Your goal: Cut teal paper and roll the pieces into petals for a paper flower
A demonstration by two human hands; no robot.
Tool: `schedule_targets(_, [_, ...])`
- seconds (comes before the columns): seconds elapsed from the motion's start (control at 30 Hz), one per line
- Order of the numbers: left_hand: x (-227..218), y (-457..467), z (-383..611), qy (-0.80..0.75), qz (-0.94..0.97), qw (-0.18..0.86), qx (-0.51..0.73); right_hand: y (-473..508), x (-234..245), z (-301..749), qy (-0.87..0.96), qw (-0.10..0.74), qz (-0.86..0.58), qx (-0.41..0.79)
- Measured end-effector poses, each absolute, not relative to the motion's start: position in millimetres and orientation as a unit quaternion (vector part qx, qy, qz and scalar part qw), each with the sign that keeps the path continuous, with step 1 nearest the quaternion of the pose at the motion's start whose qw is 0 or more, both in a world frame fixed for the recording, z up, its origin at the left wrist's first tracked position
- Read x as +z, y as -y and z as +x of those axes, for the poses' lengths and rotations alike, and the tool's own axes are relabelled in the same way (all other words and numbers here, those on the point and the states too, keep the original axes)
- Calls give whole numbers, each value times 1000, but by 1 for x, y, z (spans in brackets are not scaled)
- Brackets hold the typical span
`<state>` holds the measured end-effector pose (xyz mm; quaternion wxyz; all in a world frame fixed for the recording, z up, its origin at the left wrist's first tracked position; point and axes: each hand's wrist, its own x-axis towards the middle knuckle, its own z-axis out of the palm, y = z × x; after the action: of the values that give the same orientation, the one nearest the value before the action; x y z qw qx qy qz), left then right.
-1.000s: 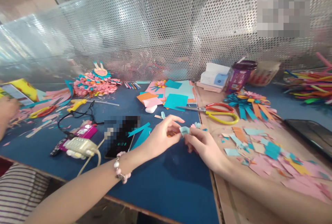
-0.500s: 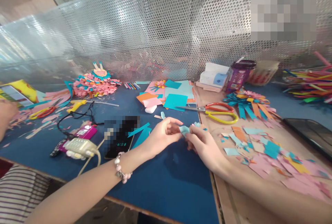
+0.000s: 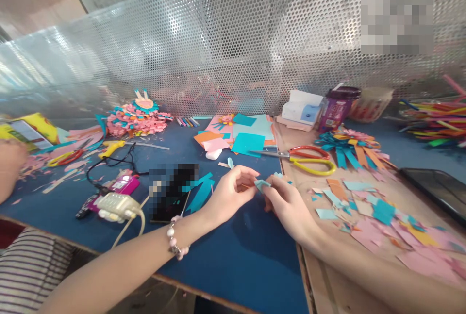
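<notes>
Pinched in my right hand (image 3: 287, 202) is a small folded piece of light blue paper (image 3: 262, 186), held above the blue tabletop. My left hand (image 3: 235, 192) curls in from the other side, its thumb and fingertips at the left edge of the same paper. Some of its fingers are hidden behind the thumb. A bit of light blue and white paper shows just behind my right knuckles. Beyond the hands lie scissors (image 3: 313, 159) with one red and one yellow handle, blades to the left. A small light blue scrap (image 3: 230, 162) rests behind my left hand.
Paper sheets (image 3: 248, 143) and a white lump (image 3: 213, 154) lie ahead. To the left are a phone (image 3: 171, 202), a power strip (image 3: 118, 206) and a pink paper craft (image 3: 138, 122). Scraps (image 3: 384, 212), a paper flower (image 3: 351, 146) and a purple cup (image 3: 337, 110) stand right. Another person's hand (image 3: 10, 168) is far left.
The view has shifted slightly, so things sit a little right and lower. My hands stay close together at the light blue paper, which has tilted a little.
</notes>
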<state>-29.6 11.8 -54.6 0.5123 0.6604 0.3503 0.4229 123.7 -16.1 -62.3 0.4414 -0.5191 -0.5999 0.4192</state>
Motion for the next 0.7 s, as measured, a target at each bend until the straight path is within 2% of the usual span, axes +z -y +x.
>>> schedule_targets(0.27, [-54, -10, -27, -379, 631, 538, 410, 16, -64, 123, 599, 465, -516, 400])
schedule_targets(0.7, [-58, -7, -26, -376, 671, 478, 424, 17, -63, 122, 580, 468, -515, 422])
